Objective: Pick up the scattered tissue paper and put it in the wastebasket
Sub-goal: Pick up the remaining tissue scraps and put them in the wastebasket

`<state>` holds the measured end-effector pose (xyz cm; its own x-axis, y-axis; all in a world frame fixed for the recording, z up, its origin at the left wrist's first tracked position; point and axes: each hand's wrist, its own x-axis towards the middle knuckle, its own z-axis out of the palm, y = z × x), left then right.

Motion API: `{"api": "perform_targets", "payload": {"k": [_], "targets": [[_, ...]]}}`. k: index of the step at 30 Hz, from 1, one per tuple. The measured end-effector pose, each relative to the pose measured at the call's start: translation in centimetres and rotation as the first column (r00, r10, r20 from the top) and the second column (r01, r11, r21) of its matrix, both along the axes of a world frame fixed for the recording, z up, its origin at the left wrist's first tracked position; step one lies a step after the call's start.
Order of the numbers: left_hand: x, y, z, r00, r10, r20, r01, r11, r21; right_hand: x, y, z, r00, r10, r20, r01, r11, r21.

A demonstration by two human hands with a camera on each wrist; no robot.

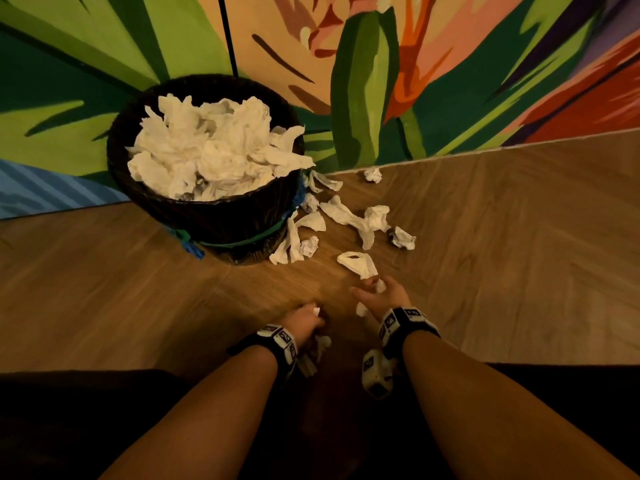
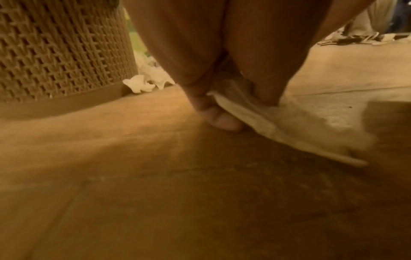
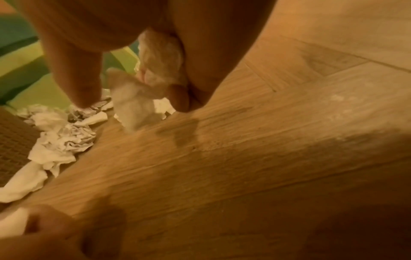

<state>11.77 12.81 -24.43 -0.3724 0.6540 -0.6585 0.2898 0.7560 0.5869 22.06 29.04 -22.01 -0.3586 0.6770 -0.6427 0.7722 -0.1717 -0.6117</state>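
A dark woven wastebasket (image 1: 162, 206) heaped with white tissue stands against the painted wall. Several crumpled tissues (image 1: 349, 216) lie scattered on the wood floor to its right. My left hand (image 1: 306, 322) is low over the floor and grips a wad of tissue (image 2: 278, 126) that trails from under its fingers. My right hand (image 1: 381, 296) holds crumpled tissue (image 3: 160, 68) in its curled fingers, just short of a flat tissue (image 1: 358, 265) on the floor. The wastebasket's lattice side (image 2: 55, 52) fills the left of the left wrist view.
A brightly painted wall (image 1: 381, 81) rises behind the wastebasket and meets the wood floor (image 1: 519, 220). My dark-clothed knees (image 1: 69, 427) frame the bottom of the head view. Bare floor stretches right of the tissues.
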Motion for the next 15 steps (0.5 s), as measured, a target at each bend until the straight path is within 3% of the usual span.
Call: {"api": "perform_targets", "payload": {"k": [4, 6, 10, 12, 15], "targets": [[-0.8, -0.9, 1.1, 1.0, -0.02, 0.0, 0.02, 1.0, -0.018, 0.2, -0.3, 0.1, 0.999, -0.034, 0.022, 0.035, 0.998, -0.048], [-1.3, -1.0, 2.0, 0.994, -0.04, -0.098, 0.042, 0.999, 0.021, 0.2, -0.4, 0.1, 1.0, -0.008, 0.012, 0.009, 1.0, -0.018], [-2.9, 0.0, 5.4, 0.975, 0.131, -0.181, -0.091, 0.973, 0.213, -0.9, -0.3, 1.0, 0.99, -0.115, -0.087, 0.107, 0.99, -0.092], [-3.9, 1.2, 8.3, 0.971, 0.159, -0.18, -0.096, 0.944, 0.315, -2.3, -0.1, 2.6, 0.986, -0.107, -0.131, 0.102, 0.994, -0.044], [-4.8, 3.6, 13.9, 0.97, 0.095, -0.224, 0.036, 0.855, 0.518, -4.5, 0.6, 5.8, 0.954, -0.17, -0.248, 0.18, 0.983, 0.018]]}}
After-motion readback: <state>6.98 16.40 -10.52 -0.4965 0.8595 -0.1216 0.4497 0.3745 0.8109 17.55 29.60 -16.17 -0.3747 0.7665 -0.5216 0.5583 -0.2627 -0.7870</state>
